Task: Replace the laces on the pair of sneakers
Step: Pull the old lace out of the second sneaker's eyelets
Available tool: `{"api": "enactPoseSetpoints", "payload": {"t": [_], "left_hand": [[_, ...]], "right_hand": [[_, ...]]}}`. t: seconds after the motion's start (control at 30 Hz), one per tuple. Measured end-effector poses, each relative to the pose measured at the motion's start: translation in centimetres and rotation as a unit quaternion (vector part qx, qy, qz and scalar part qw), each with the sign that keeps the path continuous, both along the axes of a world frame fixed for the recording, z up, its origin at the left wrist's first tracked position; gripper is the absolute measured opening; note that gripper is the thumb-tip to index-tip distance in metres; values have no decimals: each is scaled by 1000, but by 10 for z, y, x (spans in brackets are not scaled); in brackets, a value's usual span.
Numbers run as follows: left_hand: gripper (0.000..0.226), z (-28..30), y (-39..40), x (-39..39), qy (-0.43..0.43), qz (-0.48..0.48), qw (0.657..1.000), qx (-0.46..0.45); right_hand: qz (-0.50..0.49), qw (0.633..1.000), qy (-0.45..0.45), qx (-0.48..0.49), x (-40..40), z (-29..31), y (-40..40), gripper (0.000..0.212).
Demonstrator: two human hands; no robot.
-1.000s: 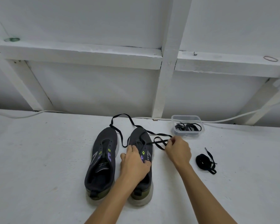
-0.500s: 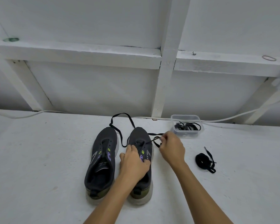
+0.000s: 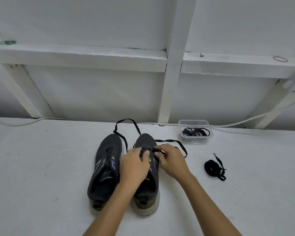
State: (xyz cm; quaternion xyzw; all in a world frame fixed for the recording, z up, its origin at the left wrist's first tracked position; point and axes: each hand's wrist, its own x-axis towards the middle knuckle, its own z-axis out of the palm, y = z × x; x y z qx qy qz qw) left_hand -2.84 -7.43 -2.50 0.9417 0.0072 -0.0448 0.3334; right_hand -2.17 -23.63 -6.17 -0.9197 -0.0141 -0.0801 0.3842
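Here we find both hands at lower centre of the frame, working on the right-hand sneaker (image 3: pixel 147 169) of a dark pair that stands side by side on the white counter (image 3: pixel 41 167), toes pointing toward the top of the frame. Our left hand (image 3: pixel 134 167) lies over the tongue and eyelet rows, its grip curled down on the upper to steady the shoe. Our right hand (image 3: pixel 171 161) sits just beside it, its grip pinched together on the black lace (image 3: pixel 177 142) close to the frontmost eyelets. From that pinch one length of lace loops out to the right and back, while the other arcs past the toe toward upper centre and trails down between the two shoes. The left-hand sneaker (image 3: pixel 106 167) shows bare eyelets with no lace in it. We judge the next move turns on this: the eyelet rows run along the shoe's long axis, toward us, directly below and left of the pinch, so the right hand is nearer and must carry the lace end inward and across. A coiled lace (image 3: pixel 213 168) lies at centre right, and a clear tub (image 3: pixel 195 122) holding more laces (image 3: pixel 195 132) stands further up.
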Motion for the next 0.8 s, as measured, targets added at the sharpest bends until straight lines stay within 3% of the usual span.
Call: {"api": "enactPoseSetpoints", "payload": {"t": [0.27, 0.47, 0.8], "left_hand": [[15, 15, 7, 38, 11, -59, 997, 49], [23, 13, 7, 48, 9, -168, 984, 66], [13, -12, -1, 42, -28, -117, 992, -28]], "right_hand": [[-16, 998, 48, 32, 3, 2, 6, 7], [-31, 993, 82, 76, 1, -2, 10, 12], [-32, 981, 94, 169, -2, 0, 4, 6]]}}
